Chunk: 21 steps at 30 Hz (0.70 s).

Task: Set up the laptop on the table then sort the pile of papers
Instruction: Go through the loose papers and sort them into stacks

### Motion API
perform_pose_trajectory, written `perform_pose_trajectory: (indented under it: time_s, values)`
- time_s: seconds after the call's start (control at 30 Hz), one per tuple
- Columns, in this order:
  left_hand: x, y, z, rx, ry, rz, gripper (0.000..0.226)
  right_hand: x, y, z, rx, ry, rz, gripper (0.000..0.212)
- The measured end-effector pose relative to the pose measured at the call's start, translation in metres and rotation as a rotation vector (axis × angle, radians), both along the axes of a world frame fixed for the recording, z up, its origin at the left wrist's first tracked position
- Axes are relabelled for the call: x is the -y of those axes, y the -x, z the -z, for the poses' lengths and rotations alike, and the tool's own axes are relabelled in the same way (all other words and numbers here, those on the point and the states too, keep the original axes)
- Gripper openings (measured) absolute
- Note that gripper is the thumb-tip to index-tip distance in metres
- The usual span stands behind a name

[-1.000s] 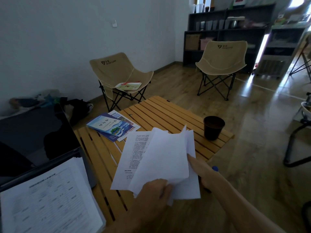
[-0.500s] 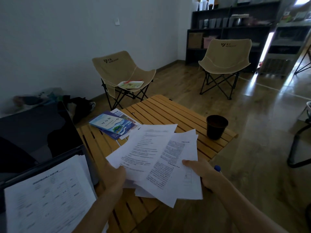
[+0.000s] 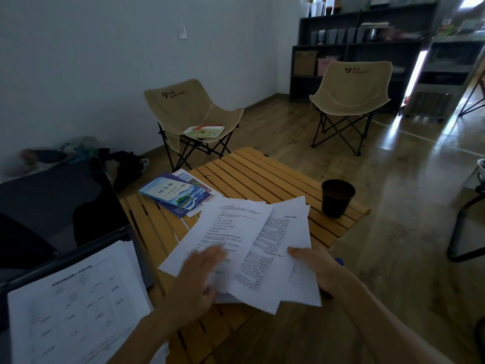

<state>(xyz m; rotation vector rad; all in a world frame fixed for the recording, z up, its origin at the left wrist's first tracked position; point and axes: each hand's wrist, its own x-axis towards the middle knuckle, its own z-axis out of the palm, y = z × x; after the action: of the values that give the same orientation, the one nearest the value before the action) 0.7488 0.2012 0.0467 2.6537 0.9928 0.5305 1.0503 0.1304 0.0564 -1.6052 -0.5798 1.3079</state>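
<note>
- Since half a second ago, our left hand (image 3: 195, 281) has come up from under the near-left corner of the fanned papers (image 3: 244, 248) and now lies over their lower left part; it is motion-blurred.
- Our left fingers look spread and fairly straight over the top sheet, curled round nothing that we can see; the blur leaves the exact contact unclear.
- Our right hand (image 3: 316, 269) has stayed at the right edge of the papers, thumb on top of the sheets and the other fingers hidden beneath, pinching the fan.
- We see the papers held just above the near part of the slatted wooden worktop (image 3: 262, 177), printed sides up, several sheets overlapping and tilted toward the left.
- On our left the laptop (image 3: 65, 206) stands open at the worktop's left edge, its screen dark, and a printed form (image 3: 76, 311) lies over its keyboard area.
- Beyond the papers, blue brochures (image 3: 178, 197) lie stacked on the worktop; the fan's far-left corner reaches close to them.
- A dark cup (image 3: 338, 197) stands upright near the worktop's right edge, apart from the sheets.
- A small blue object (image 3: 339, 260) shows just behind our right wrist; we cannot tell what it is.
- Two beige folding chairs (image 3: 194, 111) stand on the wooden floor beyond the worktop, the nearer one with a flat item on its seat.
</note>
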Motion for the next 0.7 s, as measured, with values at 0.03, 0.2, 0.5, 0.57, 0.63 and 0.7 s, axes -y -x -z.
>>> perform_pose_trajectory:
  time_s: [0.03, 0.2, 0.5, 0.57, 0.63, 0.7]
  values:
    - [0.007, -0.006, 0.0, -0.128, 0.011, 0.099, 0.088, 0.002, -0.002, -0.001, -0.009, -0.011, -0.001, 0.024]
    - [0.026, -0.032, -0.006, -0.208, -0.168, 0.213, 0.066, 0.009, -0.007, -0.002, 0.0, -0.019, -0.016, 0.023]
    - [0.072, -0.073, -0.034, 0.056, -0.238, 0.332, 0.014, 0.012, -0.007, -0.001, 0.063, 0.033, 0.026, 0.03]
    - [0.084, -0.077, -0.057, 0.242, -0.158, 0.23, 0.01, 0.009, -0.008, -0.002, 0.082, 0.101, 0.097, 0.044]
    - [0.089, -0.076, -0.085, 0.408, -0.069, 0.13, 0.008, 0.007, -0.012, 0.0, 0.094, 0.153, 0.172, 0.056]
    - [0.084, -0.067, -0.119, 0.552, -0.052, 0.023, 0.004, 0.004, -0.016, 0.004, 0.088, 0.144, 0.215, 0.063]
